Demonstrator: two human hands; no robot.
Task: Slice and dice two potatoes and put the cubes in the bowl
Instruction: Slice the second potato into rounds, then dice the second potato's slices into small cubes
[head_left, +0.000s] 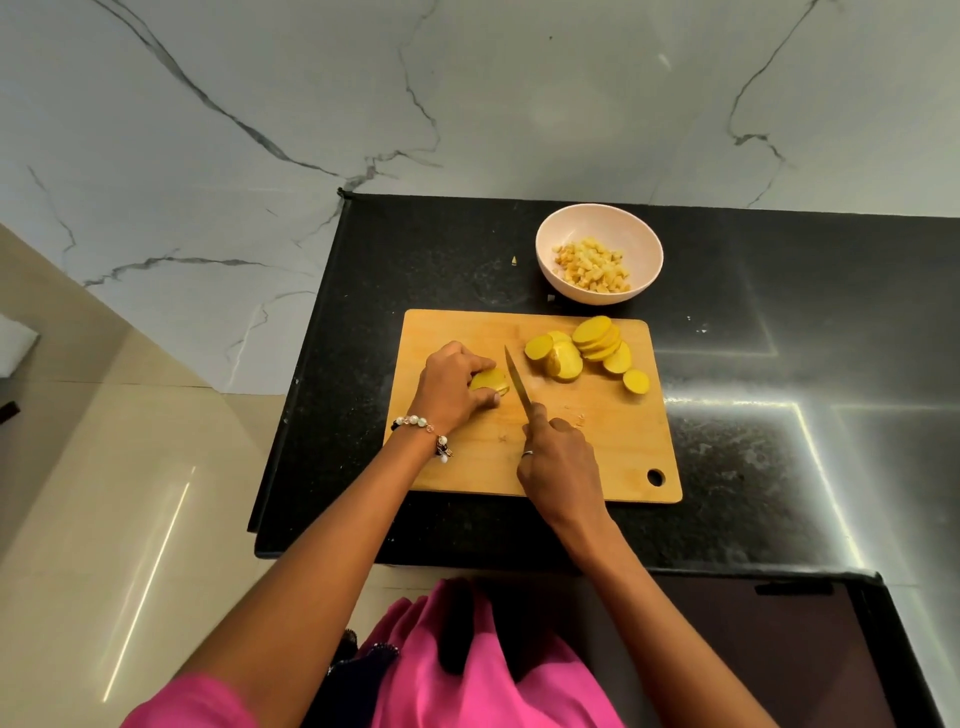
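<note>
black counter (779, 415) | left hand (451, 387) grips potato (489, 381) | knife (519, 387) just right

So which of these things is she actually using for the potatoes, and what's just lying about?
In use:
left hand holding the potato piece
right hand gripping the knife
potato slices
cutting board
bowl with potato cubes

Lying about:
small scraps on the black counter
</note>
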